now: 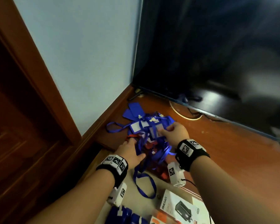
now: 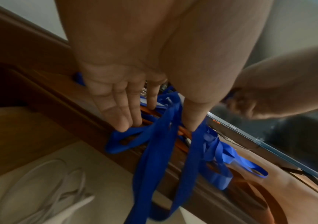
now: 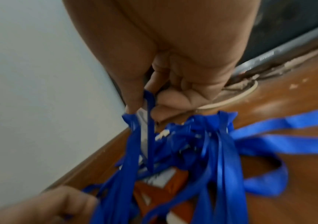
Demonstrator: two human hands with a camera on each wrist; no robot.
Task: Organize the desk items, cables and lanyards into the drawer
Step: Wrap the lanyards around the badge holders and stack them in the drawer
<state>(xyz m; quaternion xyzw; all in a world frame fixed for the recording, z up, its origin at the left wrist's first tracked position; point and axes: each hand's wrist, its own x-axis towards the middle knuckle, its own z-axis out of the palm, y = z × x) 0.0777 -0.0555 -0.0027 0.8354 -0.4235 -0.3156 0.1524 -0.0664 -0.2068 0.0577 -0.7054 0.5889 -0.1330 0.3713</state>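
Over on the left stands a dark wooden door frame (image 1: pixel 31 81), and a pale wall (image 1: pixel 81 54) runs back to the corner. On the brown wooden surface (image 1: pixel 225 147), close to that corner, lies a tangled heap of blue lanyards (image 1: pixel 145 131) with blue card holders (image 1: pixel 134 110) at its far edge and a few red-orange pieces mixed in.

The left hand (image 1: pixel 130 153) lies at the near left side of the heap — its fingers (image 2: pixel 119 115) are nearly straight, the tips touching the blue straps, and the thumb runs down to another strap; the grip is apart, clamped on nothing that I can see. From the heap a long blue loop (image 1: pixel 144 186) hangs over the front edge of the surface and lies in the open drawer (image 1: pixel 153 177) below. In that drawer I can see a white cable (image 2: pixel 45 194) coiled on the pale bottom, more blue holders (image 1: pixel 124 215) at the near side, and a white product box (image 1: pixel 179 207) to their right.

The right hand (image 1: pixel 176 130) is at the far right side of the heap, fingers curled tight — its grip is clamped on a bunch of the blue lanyards, with one strap pinched against the thumb.

Further right, a large dark screen (image 1: pixel 217 54) stands along the back of the surface, with a pale cord (image 1: pixel 184 116) curling out from under its lower edge.
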